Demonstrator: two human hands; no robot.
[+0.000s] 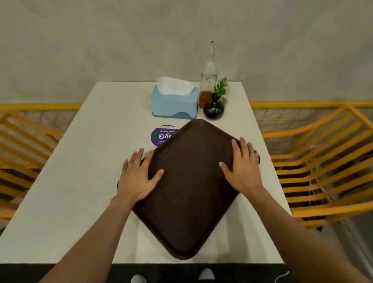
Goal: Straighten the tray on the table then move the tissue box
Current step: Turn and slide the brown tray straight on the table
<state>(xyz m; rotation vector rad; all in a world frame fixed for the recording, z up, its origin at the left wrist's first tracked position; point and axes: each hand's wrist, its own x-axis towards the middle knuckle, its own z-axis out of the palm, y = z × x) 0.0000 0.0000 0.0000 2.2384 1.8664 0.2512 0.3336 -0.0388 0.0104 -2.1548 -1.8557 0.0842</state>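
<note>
On the white bench, pushed against a grey wall, sits a dark brown tray, rotated diamond-wise so one corner points at the near edge and another at the far items. Orange slatted chairs flank both sides. Tray is empty, covers part of a round purple sticker. Left hand lies flat on the tray's left corner, fingers spread and extended, thumb on the tray surface, outer fingers hanging past the rim over the bench. Right hand mirrors it on the right corner, fingers flat and splayed; neither hand is curled around anything, just pressing palm-down. Light blue tissue box stands at the far end, just beyond the tray's far corner, not touching it, white tissue sticking up. Right beside it: clear glass bottle with amber liquid at the bottom, then a small dark round vase with a green sprig.
</note>
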